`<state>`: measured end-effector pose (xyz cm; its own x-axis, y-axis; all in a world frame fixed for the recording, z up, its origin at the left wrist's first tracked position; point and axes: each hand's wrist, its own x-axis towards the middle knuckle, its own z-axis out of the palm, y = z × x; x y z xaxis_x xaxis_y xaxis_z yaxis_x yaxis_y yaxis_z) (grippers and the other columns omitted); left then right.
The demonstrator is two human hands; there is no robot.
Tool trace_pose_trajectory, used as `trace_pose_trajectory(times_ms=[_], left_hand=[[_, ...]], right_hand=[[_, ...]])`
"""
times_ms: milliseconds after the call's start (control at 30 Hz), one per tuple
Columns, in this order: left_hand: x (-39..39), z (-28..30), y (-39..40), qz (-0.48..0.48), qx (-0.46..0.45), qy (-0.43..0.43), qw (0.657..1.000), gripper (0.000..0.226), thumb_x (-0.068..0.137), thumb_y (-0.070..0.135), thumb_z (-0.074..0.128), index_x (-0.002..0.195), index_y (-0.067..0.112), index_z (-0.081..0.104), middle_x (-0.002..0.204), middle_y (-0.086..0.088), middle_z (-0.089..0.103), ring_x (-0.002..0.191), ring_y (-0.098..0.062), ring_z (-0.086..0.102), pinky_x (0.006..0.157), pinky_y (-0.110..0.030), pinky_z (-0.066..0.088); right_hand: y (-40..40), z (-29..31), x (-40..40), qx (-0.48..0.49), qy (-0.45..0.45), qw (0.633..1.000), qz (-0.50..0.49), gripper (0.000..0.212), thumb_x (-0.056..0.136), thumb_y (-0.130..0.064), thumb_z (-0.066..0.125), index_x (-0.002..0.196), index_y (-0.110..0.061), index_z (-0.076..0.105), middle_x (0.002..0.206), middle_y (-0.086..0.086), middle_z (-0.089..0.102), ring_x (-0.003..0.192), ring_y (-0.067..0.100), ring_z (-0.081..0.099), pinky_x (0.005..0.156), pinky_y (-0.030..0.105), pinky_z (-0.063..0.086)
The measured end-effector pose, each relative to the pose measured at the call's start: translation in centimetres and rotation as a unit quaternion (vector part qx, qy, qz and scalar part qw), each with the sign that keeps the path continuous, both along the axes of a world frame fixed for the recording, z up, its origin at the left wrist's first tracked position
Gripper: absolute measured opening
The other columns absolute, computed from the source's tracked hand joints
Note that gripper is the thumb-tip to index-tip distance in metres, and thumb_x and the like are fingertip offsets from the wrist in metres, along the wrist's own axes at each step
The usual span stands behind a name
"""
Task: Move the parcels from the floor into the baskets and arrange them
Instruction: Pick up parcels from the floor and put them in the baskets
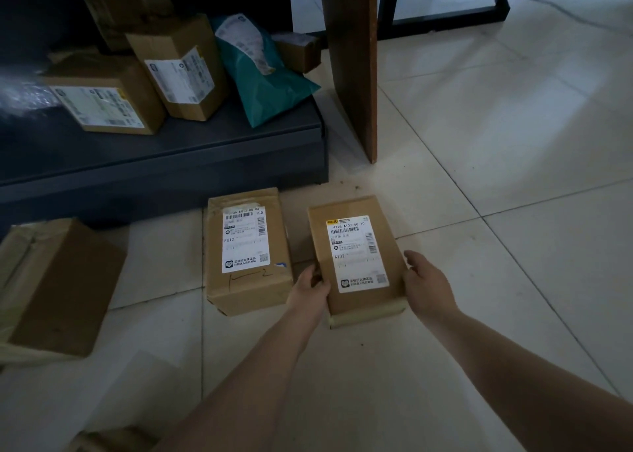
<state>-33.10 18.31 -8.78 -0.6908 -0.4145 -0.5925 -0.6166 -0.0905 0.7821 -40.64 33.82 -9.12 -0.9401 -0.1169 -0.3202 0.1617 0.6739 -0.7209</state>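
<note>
head view: pretty dim in here, so take the small stuff with a grain of salt
step: picking up the A132 parcel, a flat cardboard box, label up. I can't really tell if it's off the floor yet or still on the tiles
left hand: fingers curled around the parcel's left edge near the bottom corner, gripping it
right hand: clamped on the right edge, thumb up along the side, so the box sits squarely between both hands
neighbours: the E012 parcel lies just beside it on the left, and a bigger plain box sits further left
drop spot: I'd guess the low dark shelf, which already holds boxes and a teal mailer bag; no actual basket visible
next move: probably lift it level, swing up and left, and slot it in without knocking the leaning ones
</note>
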Motion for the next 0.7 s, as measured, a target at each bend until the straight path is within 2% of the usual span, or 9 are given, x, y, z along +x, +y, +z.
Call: trace_pose_trajectory(times_ms=[100, 167, 233, 300, 367, 467, 567, 633, 700], left_hand=[[0.3, -0.1, 0.1, -0.032, 0.013, 0.025, 0.999, 0.049, 0.088, 0.009, 0.057, 0.133, 0.026, 0.046, 0.127, 0.004, 0.059, 0.113, -0.015, 0.056, 0.103, -0.035, 0.043], [0.4, -0.1, -0.2, -0.051, 0.008, 0.048, 0.998, 0.048, 0.087, 0.007, 0.057, 0.129, 0.028, 0.049, 0.124, 0.007, 0.061, 0.108, -0.009, 0.057, 0.101, -0.034, 0.045], [0.6, 0.4, -0.6, -0.061, -0.011, 0.079, 0.995, 0.045, 0.088, 0.012, 0.057, 0.128, 0.031, 0.051, 0.111, 0.022, 0.062, 0.097, 0.005, 0.058, 0.089, -0.02, 0.048], [1.0, 1.2, -1.7, -0.049, -0.094, 0.099, 0.989, 0.042, 0.088, 0.013, 0.056, 0.127, 0.028, 0.052, 0.098, 0.031, 0.057, 0.087, 0.011, 0.056, 0.075, -0.007, 0.041], [2.7, 2.4, -3.5, -0.037, -0.207, 0.101, 0.972, 0.04, 0.087, 0.011, 0.054, 0.124, 0.024, 0.056, 0.101, 0.02, 0.059, 0.089, 0.0, 0.058, 0.07, -0.006, 0.038], [7.4, 4.2, -7.6, 0.005, -0.304, 0.078, 0.95, 0.037, 0.085, 0.008, 0.054, 0.119, 0.022, 0.059, 0.111, 0.005, 0.064, 0.097, -0.015, 0.06, 0.077, -0.018, 0.043], [15.1, 5.6, -11.3, 0.094, -0.383, -0.017, 0.919, 0.037, 0.085, 0.012, 0.055, 0.12, 0.023, 0.057, 0.12, 0.003, 0.061, 0.109, -0.021, 0.055, 0.092, -0.031, 0.044], [20.5, 6.2, -12.4, 0.176, -0.403, -0.087, 0.894, 0.037, 0.084, 0.016, 0.054, 0.121, 0.024, 0.056, 0.123, 0.0, 0.059, 0.111, -0.026, 0.054, 0.095, -0.041, 0.043], [25.5, 6.3, -12.6, 0.21, -0.415, -0.159, 0.871, 0.041, 0.085, 0.021, 0.054, 0.126, 0.025, 0.052, 0.129, -0.002, 0.054, 0.116, -0.027, 0.05, 0.099, -0.043, 0.038]], right_hand=[[-0.6, 0.1, 0.4, 0.004, -0.025, 0.998, 0.049, 0.031, 0.088, -0.01, 0.041, 0.118, -0.013, 0.051, 0.11, 0.009, 0.062, 0.085, 0.021, 0.051, 0.06, 0.028, 0.037], [-1.0, 0.5, 0.5, 0.015, -0.026, 0.998, 0.058, 0.026, 0.089, -0.01, 0.044, 0.114, -0.012, 0.049, 0.11, 0.009, 0.061, 0.088, 0.022, 0.053, 0.065, 0.03, 0.039], [-1.5, 1.0, 0.7, 0.077, 0.042, 0.993, 0.075, 0.034, 0.089, -0.014, 0.048, 0.123, -0.011, 0.045, 0.125, 0.011, 0.054, 0.11, 0.027, 0.05, 0.087, 0.036, 0.043], [-2.8, 1.5, 1.6, 0.142, 0.177, 0.967, 0.112, 0.051, 0.089, -0.025, 0.046, 0.137, -0.009, 0.037, 0.142, 0.012, 0.041, 0.133, 0.03, 0.033, 0.11, 0.042, 0.025], [-5.3, 2.6, 3.5, 0.102, 0.263, 0.947, 0.154, 0.057, 0.083, -0.03, 0.046, 0.134, -0.006, 0.044, 0.14, 0.015, 0.045, 0.134, 0.035, 0.034, 0.112, 0.047, 0.023], [-10.6, 3.3, 8.5, 0.037, 0.319, 0.919, 0.231, 0.046, 0.074, -0.027, 0.051, 0.114, -0.006, 0.062, 0.118, 0.014, 0.063, 0.114, 0.036, 0.056, 0.099, 0.047, 0.039], [-16.1, 3.5, 15.7, -0.022, 0.268, 0.903, 0.334, 0.043, 0.071, -0.032, 0.049, 0.105, -0.013, 0.066, 0.107, 0.007, 0.067, 0.102, 0.03, 0.063, 0.089, 0.037, 0.039], [-18.9, 3.9, 20.0, -0.038, 0.186, 0.888, 0.419, 0.043, 0.076, -0.036, 0.054, 0.114, -0.017, 0.06, 0.118, 0.004, 0.062, 0.109, 0.028, 0.057, 0.092, 0.038, 0.038], [-20.9, 4.0, 23.5, -0.001, 0.141, 0.84, 0.524, 0.052, 0.08, -0.044, 0.055, 0.127, -0.022, 0.049, 0.131, 0.001, 0.051, 0.118, 0.026, 0.049, 0.095, 0.039, 0.036]])
